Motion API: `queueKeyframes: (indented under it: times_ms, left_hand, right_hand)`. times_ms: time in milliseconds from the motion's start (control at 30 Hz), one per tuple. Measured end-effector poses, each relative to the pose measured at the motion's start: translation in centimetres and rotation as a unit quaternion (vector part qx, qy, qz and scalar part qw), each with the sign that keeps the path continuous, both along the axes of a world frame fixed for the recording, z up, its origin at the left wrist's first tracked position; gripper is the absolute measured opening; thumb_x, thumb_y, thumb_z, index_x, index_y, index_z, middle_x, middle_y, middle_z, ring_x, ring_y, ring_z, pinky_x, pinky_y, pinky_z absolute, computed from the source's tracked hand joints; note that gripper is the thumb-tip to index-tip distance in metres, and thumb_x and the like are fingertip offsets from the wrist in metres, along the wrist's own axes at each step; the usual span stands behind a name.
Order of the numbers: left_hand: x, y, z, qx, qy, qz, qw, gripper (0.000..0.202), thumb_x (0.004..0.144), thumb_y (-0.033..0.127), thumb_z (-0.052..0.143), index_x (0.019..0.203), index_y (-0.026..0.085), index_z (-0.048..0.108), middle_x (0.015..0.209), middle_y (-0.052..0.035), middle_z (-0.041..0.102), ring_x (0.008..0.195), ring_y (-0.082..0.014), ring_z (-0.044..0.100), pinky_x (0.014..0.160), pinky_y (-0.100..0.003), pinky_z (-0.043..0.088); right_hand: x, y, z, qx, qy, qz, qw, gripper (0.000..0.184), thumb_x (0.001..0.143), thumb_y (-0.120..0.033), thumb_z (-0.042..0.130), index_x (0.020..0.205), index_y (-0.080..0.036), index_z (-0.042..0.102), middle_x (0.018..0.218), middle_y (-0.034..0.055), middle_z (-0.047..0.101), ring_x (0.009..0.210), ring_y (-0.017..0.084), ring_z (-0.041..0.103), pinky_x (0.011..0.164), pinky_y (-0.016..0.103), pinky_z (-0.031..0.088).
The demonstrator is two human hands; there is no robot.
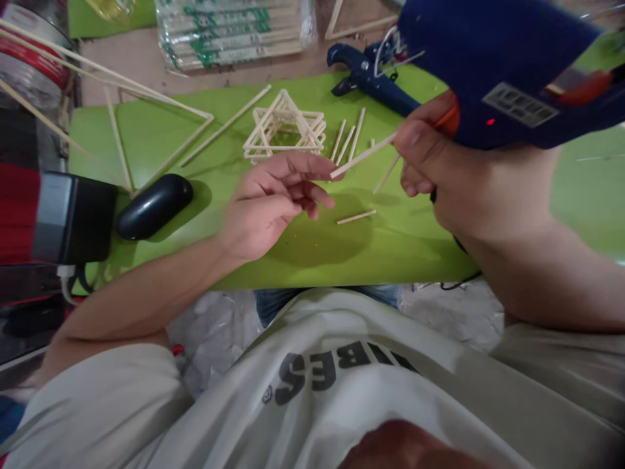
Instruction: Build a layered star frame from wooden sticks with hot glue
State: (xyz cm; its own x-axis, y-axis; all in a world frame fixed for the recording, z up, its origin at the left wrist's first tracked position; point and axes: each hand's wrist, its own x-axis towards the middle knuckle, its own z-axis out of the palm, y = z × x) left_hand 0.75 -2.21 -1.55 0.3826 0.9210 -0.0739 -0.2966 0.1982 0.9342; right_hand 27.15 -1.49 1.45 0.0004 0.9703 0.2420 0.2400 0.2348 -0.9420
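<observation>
My right hand [459,163] is closed on a blue glue gun [493,58] with an orange trigger and a lit red light. Its thumb and finger also pinch a thin wooden stick [364,155], which slants down toward my left hand [278,202]. The left fingers are apart and loosely bent, the index fingertip at the stick's free end; whether they touch I cannot tell. Behind my left hand sits a small star-shaped frame of glued sticks [286,127]. Several short sticks [349,140] lie beside it, and one short stick [356,217] lies nearer me.
The green board [390,254] carries a black computer mouse [155,206], a black box [73,215] with a cable, a long stick [227,124] and blue-handled cutters [371,75]. Large stick triangles [170,153] stand at left. Behind lies a plastic pack of chopsticks [234,32].
</observation>
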Motion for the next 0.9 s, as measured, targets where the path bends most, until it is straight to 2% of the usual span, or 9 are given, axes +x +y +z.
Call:
queueKeyframes:
  times_ms: [100, 200, 333, 433, 500, 567, 633, 767, 900]
  left_hand:
    - [0.0, -0.2, -0.3, 0.007, 0.007, 0.022, 1.0, 0.051, 0.073, 0.004, 0.07, 0.113, 0.027, 0.092, 0.126, -0.0028, 0.089, 0.095, -0.017, 0.084, 0.066, -0.024, 0.057]
    - [-0.1, -0.3, -0.2, 0.002, 0.026, 0.033, 0.999, 0.044, 0.078, 0.005, 0.073, 0.114, 0.026, 0.09, 0.128, -0.0043, 0.088, 0.097, -0.0195, 0.085, 0.066, -0.027, 0.058]
    - [-0.3, -0.3, 0.1, -0.004, 0.024, 0.02, 0.999, 0.032, 0.087, 0.004, 0.086, 0.113, 0.024, 0.087, 0.131, -0.0041, 0.088, 0.103, -0.0194, 0.086, 0.081, -0.03, 0.069]
    - [-0.4, -0.2, -0.3, 0.011, 0.031, 0.018, 0.999, 0.025, 0.094, 0.012, 0.096, 0.114, 0.023, 0.086, 0.136, -0.0021, 0.087, 0.11, -0.0168, 0.085, 0.098, -0.032, 0.073]
    - [-0.5, -0.1, -0.8, 0.039, 0.053, 0.027, 0.997, 0.029, 0.091, 0.017, 0.103, 0.114, 0.024, 0.086, 0.136, -0.0013, 0.087, 0.112, -0.0162, 0.085, 0.104, -0.033, 0.075]
    - [-0.4, -0.1, -1.2, 0.083, 0.077, 0.036, 0.993, 0.034, 0.087, 0.019, 0.107, 0.114, 0.024, 0.087, 0.133, -0.0017, 0.088, 0.108, -0.0154, 0.084, 0.098, -0.031, 0.076]
    - [-0.2, -0.2, -1.4, 0.117, 0.099, 0.041, 0.987, 0.036, 0.088, 0.024, 0.107, 0.118, 0.026, 0.088, 0.126, -0.0027, 0.088, 0.101, -0.0147, 0.083, 0.091, -0.03, 0.075]
    - [0.1, -0.7, -1.0, 0.122, 0.143, 0.04, 0.981, 0.036, 0.1, 0.048, 0.096, 0.125, 0.024, 0.085, 0.118, -0.0068, 0.087, 0.105, -0.0208, 0.085, 0.095, -0.038, 0.074]
    - [-0.4, -1.0, -1.0, 0.124, 0.123, -0.039, 0.984, 0.037, 0.106, 0.051, 0.088, 0.133, 0.026, 0.085, 0.121, -0.0082, 0.09, 0.109, -0.0241, 0.088, 0.087, -0.035, 0.072]
  right_hand:
    - [-0.1, -0.2, 0.2, -0.025, -0.001, 0.024, 0.999, 0.022, 0.105, -0.048, 0.089, 0.085, -0.041, 0.083, 0.07, -0.001, 0.066, 0.058, 0.023, 0.059, 0.059, 0.049, 0.05]
    - [-0.3, -0.8, 0.6, -0.067, -0.027, 0.014, 0.997, 0.026, 0.1, -0.056, 0.092, 0.084, -0.039, 0.081, 0.072, 0.0006, 0.066, 0.062, 0.024, 0.059, 0.067, 0.051, 0.055]
    - [-0.1, -0.9, 0.6, -0.069, -0.021, 0.03, 0.997, 0.024, 0.101, -0.053, 0.093, 0.09, -0.035, 0.083, 0.079, 0.0021, 0.071, 0.069, 0.024, 0.064, 0.076, 0.048, 0.062]
    - [0.0, -0.6, 0.2, -0.055, -0.022, 0.028, 0.998, 0.023, 0.103, -0.051, 0.093, 0.093, -0.032, 0.084, 0.074, 0.0006, 0.068, 0.066, 0.02, 0.063, 0.074, 0.043, 0.062]
    - [-0.1, -0.4, -0.1, -0.036, -0.013, 0.02, 0.999, 0.028, 0.099, -0.052, 0.097, 0.09, -0.029, 0.082, 0.071, -0.0018, 0.065, 0.061, 0.017, 0.06, 0.071, 0.041, 0.063]
    - [-0.4, -0.2, -0.2, -0.009, 0.009, 0.019, 1.0, 0.036, 0.093, -0.053, 0.102, 0.085, -0.027, 0.078, 0.07, -0.0035, 0.066, 0.063, 0.015, 0.063, 0.075, 0.039, 0.065]
    - [-0.7, -0.2, -0.1, -0.019, 0.01, 0.031, 0.999, 0.033, 0.093, -0.048, 0.102, 0.084, -0.027, 0.078, 0.075, -0.0033, 0.071, 0.073, 0.017, 0.071, 0.083, 0.039, 0.068]
    - [-1.2, -0.5, 0.3, -0.062, -0.005, 0.052, 0.997, 0.023, 0.097, -0.032, 0.095, 0.083, -0.029, 0.077, 0.083, -0.002, 0.078, 0.081, 0.021, 0.078, 0.085, 0.041, 0.07]
    - [-1.3, -0.7, 0.5, -0.056, -0.034, 0.071, 0.995, 0.026, 0.098, -0.036, 0.095, 0.082, -0.031, 0.075, 0.079, -0.0003, 0.078, 0.074, 0.023, 0.076, 0.08, 0.043, 0.071]
